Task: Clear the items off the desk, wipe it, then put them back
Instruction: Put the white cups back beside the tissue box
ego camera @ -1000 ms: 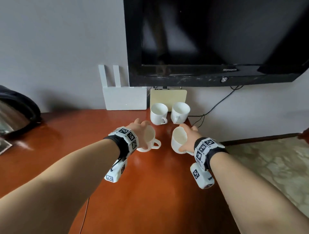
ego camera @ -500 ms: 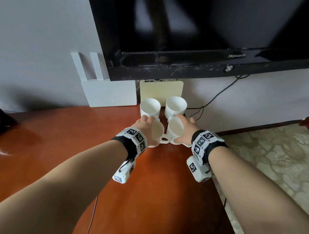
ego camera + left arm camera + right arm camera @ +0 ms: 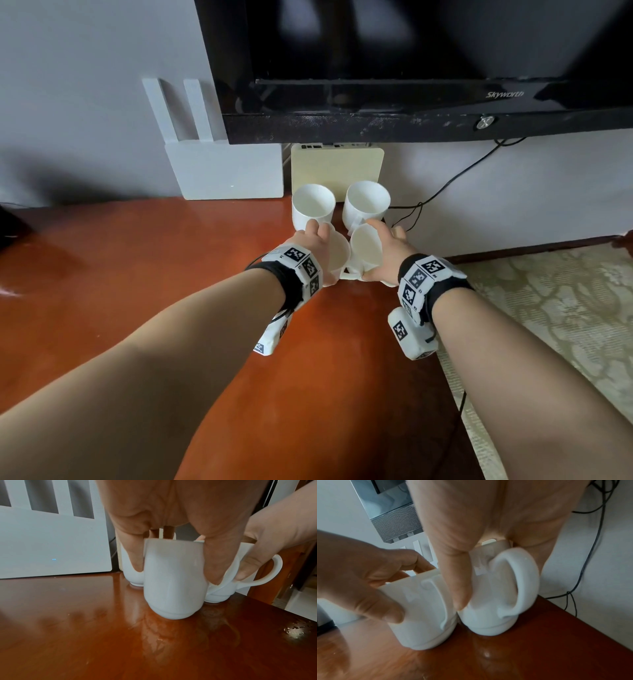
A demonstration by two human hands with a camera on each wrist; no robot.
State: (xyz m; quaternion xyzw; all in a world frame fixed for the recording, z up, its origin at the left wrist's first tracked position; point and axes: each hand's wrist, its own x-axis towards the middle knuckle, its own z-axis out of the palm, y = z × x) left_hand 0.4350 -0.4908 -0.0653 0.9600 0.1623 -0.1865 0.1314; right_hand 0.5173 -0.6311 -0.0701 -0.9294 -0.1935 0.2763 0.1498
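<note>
Four white mugs are on the red-brown desk [image 3: 171, 274]. Two back mugs [image 3: 312, 205] [image 3: 365, 202] stand upright near the wall. My left hand [image 3: 318, 238] grips the front left mug [image 3: 337, 258] by its rim from above; its fingers [image 3: 212, 566] clamp the mug [image 3: 173, 577], whose base is at the desk surface. My right hand [image 3: 385, 251] grips the front right mug [image 3: 366, 248] the same way, thumb [image 3: 457, 585] on its side, the mug's [image 3: 486, 608] handle towards the wrist. The two front mugs touch, just before the back pair.
A white router [image 3: 226, 171] and a beige box [image 3: 335, 168] lean against the wall under a black TV [image 3: 411, 68]. Black cables [image 3: 445, 185] hang at right. The desk's right edge drops to patterned carpet [image 3: 548, 308]. A chipped spot [image 3: 295, 632] marks the desk.
Both hands carried their mugs away from me towards the wall and brought them together, down at the desk right behind the two back mugs. The head view moved closer.
</note>
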